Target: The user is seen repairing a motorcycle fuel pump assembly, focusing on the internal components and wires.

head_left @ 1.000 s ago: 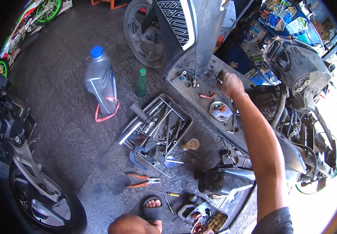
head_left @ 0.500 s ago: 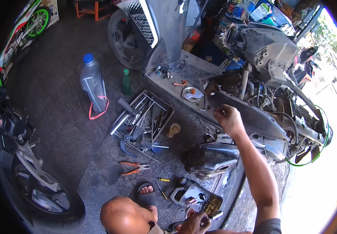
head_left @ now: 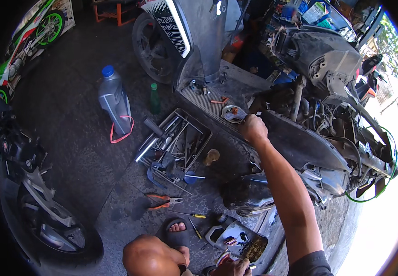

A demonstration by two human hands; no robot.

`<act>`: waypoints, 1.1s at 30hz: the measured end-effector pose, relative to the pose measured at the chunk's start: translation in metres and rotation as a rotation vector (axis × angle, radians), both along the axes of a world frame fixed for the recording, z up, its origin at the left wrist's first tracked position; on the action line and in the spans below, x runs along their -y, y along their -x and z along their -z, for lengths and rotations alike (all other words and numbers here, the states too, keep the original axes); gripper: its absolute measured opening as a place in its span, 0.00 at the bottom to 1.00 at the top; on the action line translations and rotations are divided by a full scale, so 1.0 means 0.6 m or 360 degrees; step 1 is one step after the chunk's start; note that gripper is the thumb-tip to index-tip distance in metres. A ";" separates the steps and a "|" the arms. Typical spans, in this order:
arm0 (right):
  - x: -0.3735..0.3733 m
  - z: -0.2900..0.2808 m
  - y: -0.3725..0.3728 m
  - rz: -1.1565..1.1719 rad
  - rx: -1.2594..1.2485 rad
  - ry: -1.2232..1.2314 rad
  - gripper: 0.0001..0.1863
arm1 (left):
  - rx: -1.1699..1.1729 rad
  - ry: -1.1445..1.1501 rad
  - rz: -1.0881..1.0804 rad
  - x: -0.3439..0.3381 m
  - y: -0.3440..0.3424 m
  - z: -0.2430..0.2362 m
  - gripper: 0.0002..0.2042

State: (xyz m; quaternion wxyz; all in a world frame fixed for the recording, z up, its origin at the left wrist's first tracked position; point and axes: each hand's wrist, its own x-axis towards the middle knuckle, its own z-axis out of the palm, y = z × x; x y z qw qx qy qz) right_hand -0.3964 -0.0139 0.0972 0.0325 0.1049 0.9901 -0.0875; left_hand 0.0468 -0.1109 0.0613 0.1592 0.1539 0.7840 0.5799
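My right hand (head_left: 254, 129) reaches out over the scooter's ribbed footboard (head_left: 200, 102). Its curled fingers meet the edge of a small round dish (head_left: 230, 113) with orange bits and a grey piece inside; what they pinch is hidden. Low in the picture, my left hand (head_left: 232, 267) is closed on a short shiny metal piece (head_left: 252, 266), mostly covered by the fingers. A red and white thing (head_left: 225, 257) shows beside that hand. Just beyond lies a cut-open grey plastic container (head_left: 249, 232) with dark oily residue and small parts.
A tool tray (head_left: 206, 138) full of wrenches, orange-handled pliers (head_left: 164, 201), yellow-handled screwdrivers (head_left: 194, 215) and a small cup (head_left: 212, 157) are on the floor. Left of them stand a grey bottle (head_left: 114, 103) and a green bottle (head_left: 154, 99). A motorcycle wheel (head_left: 54, 230) is at lower left.
My right hand has moved left and slightly up, from beside the scooter's side panel to the round dish. My left hand has shifted slightly down, and less of its metal piece shows.
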 end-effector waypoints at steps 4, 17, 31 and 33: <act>-0.022 -0.012 -0.035 -0.0132 -0.0071 0.0242 0.15 | -0.0217 0.0061 0.0033 0.013 0.028 -0.020 0.10; -0.132 -0.095 -0.688 0.0578 0.0350 0.2477 0.06 | -0.0077 -0.0126 0.0054 0.027 0.048 -0.069 0.09; -0.175 -0.058 -0.878 0.0368 -0.0317 0.2091 0.11 | -0.0014 -0.0094 0.0540 -0.054 -0.003 -0.101 0.06; -0.179 -0.055 -0.890 0.0335 -0.0208 0.2056 0.19 | 0.0001 -0.0083 0.0532 -0.061 -0.006 -0.102 0.06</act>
